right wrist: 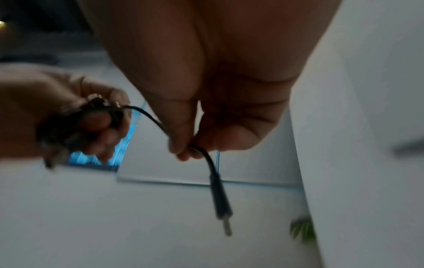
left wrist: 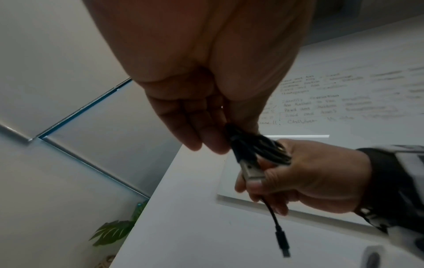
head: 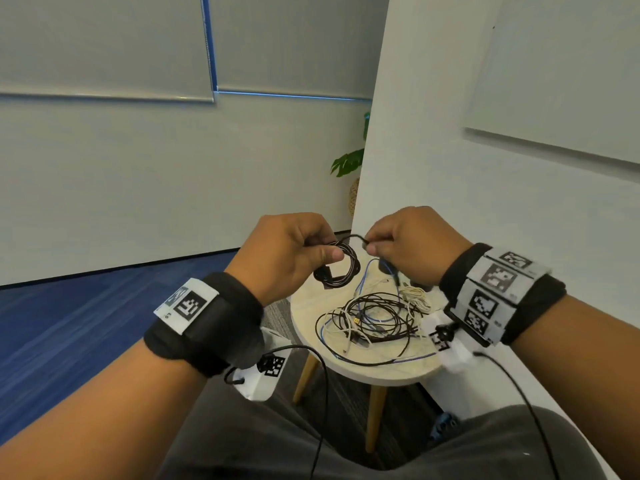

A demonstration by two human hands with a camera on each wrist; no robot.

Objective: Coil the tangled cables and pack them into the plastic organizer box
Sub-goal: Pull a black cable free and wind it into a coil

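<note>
Black coiled cable [head: 337,268] is hanging in my left hand [head: 287,252], thumb clamping it; my right hand [head: 414,245] is pinching its loose end above the round wooden table's [head: 381,370] far edge.

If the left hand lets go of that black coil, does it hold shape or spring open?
Likely springs loose: nothing visibly ties the black coil, only the left hand pinching its loops. The free end that the right hand pinches droops below the fingers, so the cable seems floppy. Probably light; a pinch carries it.
</note>
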